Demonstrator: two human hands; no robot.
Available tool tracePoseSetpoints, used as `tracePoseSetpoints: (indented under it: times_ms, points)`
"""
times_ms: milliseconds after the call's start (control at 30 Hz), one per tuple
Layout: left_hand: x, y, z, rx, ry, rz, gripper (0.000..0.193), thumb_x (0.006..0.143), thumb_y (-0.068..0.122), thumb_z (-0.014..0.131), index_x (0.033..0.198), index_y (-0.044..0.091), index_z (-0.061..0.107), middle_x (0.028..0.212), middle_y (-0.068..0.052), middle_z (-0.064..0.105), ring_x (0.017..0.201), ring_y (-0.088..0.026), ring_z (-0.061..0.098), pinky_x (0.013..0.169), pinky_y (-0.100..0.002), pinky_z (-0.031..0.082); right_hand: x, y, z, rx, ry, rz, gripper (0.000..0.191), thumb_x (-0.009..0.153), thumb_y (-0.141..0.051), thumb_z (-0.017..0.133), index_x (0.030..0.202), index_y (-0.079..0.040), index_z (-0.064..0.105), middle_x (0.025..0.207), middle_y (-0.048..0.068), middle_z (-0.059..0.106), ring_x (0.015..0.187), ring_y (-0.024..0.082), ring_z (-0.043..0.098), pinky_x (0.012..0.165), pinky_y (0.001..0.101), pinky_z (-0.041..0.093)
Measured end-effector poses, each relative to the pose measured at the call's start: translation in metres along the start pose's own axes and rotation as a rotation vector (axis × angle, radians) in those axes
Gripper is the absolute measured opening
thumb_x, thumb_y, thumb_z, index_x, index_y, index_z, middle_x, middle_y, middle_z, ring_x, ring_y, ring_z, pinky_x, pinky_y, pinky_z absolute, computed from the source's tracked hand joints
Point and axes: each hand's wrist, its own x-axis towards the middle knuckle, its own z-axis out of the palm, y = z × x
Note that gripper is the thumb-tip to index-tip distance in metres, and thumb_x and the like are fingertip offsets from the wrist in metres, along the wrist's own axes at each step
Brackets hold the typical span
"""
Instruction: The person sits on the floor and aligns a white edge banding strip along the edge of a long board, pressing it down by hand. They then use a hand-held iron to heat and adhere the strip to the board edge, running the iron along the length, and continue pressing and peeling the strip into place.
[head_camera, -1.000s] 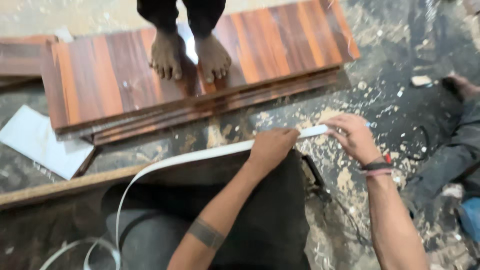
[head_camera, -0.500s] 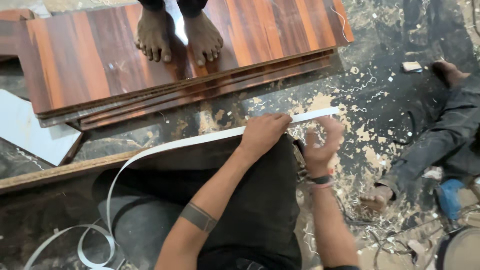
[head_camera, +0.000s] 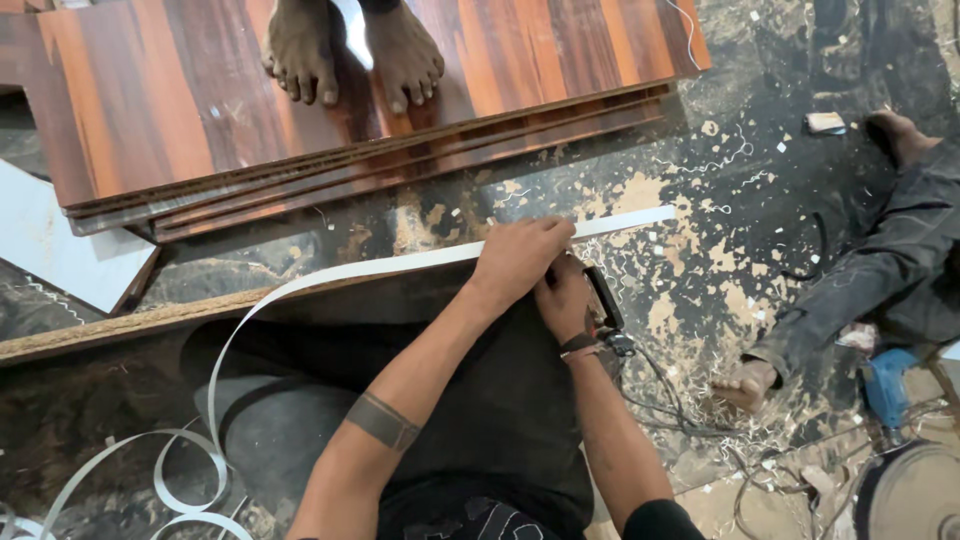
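Observation:
A long white edge-banding strip (head_camera: 380, 268) runs along the top edge of an upright dark board (head_camera: 120, 325) that stands across my lap. My left hand (head_camera: 520, 258) lies flat on the strip, pressing it down onto the board's edge. My right hand (head_camera: 562, 300) is tucked just under and behind the left one, fingers curled against the board's end beside a small black tool (head_camera: 603, 300); whether it grips anything is hidden. The strip's free tail loops down to the floor at lower left (head_camera: 170, 480).
A stack of reddish wood-grain boards (head_camera: 500, 90) lies ahead, with another person's bare feet (head_camera: 350, 55) on it. A second person's leg and foot (head_camera: 800, 330) stretch in from the right. Cables, wood shavings and a round power tool (head_camera: 910, 490) litter the floor at the right.
My right hand has moved from the strip's right end back in under my left hand. My left hand has stayed pressing on the strip.

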Motion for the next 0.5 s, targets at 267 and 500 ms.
tracePoseSetpoints:
  times_ms: [267, 500]
  points:
    - [-0.004, -0.006, -0.009, 0.011, -0.044, 0.007, 0.008, 0.089, 0.016, 0.062, 0.097, 0.014, 0.062, 0.097, -0.002, 0.070, 0.089, -0.026, 0.072, 0.066, -0.042, 0.055, 0.001, -0.015, -0.010, -0.003, 0.006, -0.086, 0.021, 0.089, -0.018, 0.071, 0.107, -0.008, 0.071, 0.103, 0.014, 0.073, 0.093, 0.035, 0.069, 0.078, 0.0442, 0.056]
    - [-0.006, -0.005, -0.011, -0.001, -0.030, 0.036, 0.010, 0.089, 0.017, 0.062, 0.098, 0.013, 0.062, 0.098, -0.003, 0.070, 0.087, -0.028, 0.071, 0.066, -0.043, 0.055, -0.003, -0.014, -0.006, -0.064, 0.007, -0.129, 0.022, 0.092, -0.019, 0.071, 0.110, -0.008, 0.070, 0.105, 0.014, 0.072, 0.097, 0.038, 0.066, 0.081, 0.0472, 0.053]
